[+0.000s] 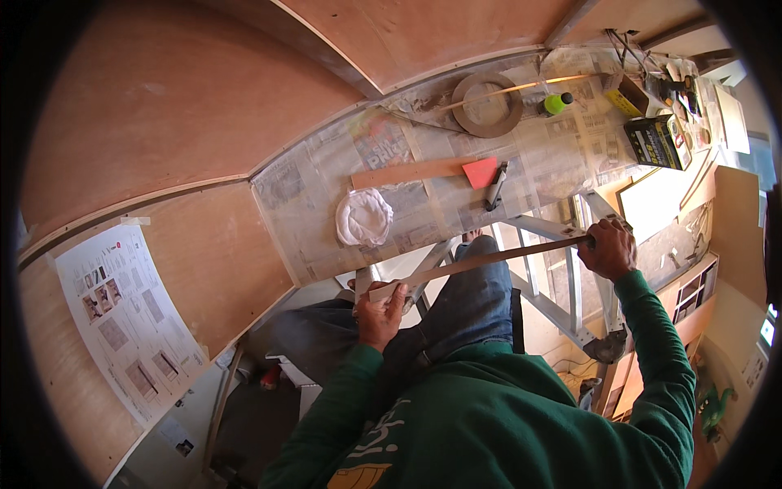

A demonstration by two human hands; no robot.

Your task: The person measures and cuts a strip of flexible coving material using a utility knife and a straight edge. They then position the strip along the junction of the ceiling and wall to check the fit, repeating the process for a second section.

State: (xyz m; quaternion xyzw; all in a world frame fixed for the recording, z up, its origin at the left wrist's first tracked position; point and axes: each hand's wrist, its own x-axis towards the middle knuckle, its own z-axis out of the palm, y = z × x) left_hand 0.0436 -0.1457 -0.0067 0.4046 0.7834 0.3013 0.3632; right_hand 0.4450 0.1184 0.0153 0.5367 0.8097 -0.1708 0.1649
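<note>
A long, thin wooden strip (500,254) spans my lap, held at both ends. My left hand (380,316) is closed on its left end, thumb along the face. My right hand (608,247) grips the other end, higher up at the right. Just beyond, on a paper-covered work surface (297,204), lie a bundled white cloth (364,217), a flat wooden slat (407,172), a red square piece (481,171) and a small black-and-grey tool (497,186).
An aluminium ladder (575,293) stands below me. Tape rings (511,114), a green bottle (556,103) and boxes (656,140) sit farther back. Plywood panels (171,98) rise left and ahead, one bearing a printed sheet (122,326). Loose boards (652,196) lean at the right.
</note>
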